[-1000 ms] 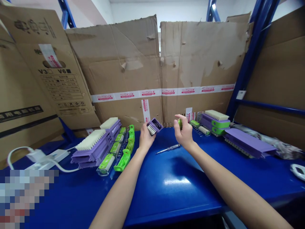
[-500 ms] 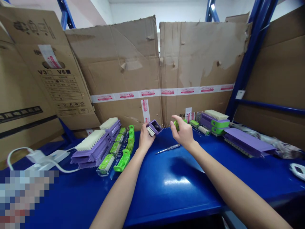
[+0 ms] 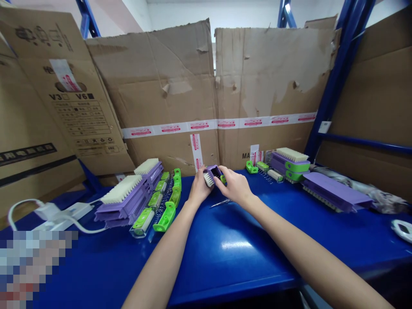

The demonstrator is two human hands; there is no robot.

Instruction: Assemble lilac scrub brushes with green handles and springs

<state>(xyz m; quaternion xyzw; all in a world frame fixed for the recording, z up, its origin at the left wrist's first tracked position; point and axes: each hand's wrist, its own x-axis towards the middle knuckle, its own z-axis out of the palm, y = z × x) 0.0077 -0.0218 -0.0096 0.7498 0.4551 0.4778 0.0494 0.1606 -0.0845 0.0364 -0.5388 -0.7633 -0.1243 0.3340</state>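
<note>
My left hand (image 3: 198, 189) is closed round a purple brush housing (image 3: 213, 169) with short pale bristles. The housing's hollow end points to the right. In my right hand (image 3: 237, 186) a small green plastic piece (image 3: 222, 179) is pinched, right at that hollow end; my fingers partly cover it, so I cannot tell how far in it sits. Just below my hands a slim screwdriver (image 3: 220, 204) lies on the blue table (image 3: 225, 270), its handle end partly behind my right hand.
Purple brushes (image 3: 128, 199) are stacked at left, beside green-and-white blocks (image 3: 143, 221), springs (image 3: 165, 201) and green end caps (image 3: 165, 216). More brushes (image 3: 336, 189) and a green cap (image 3: 251, 167) lie at right. A white power strip (image 3: 69, 214) is far left; cardboard (image 3: 167, 103) stands behind.
My right hand has moved left, bringing the green piece from beyond the springs to the housing's hollow end. The housing has turned and shifted slightly right in my left hand.
</note>
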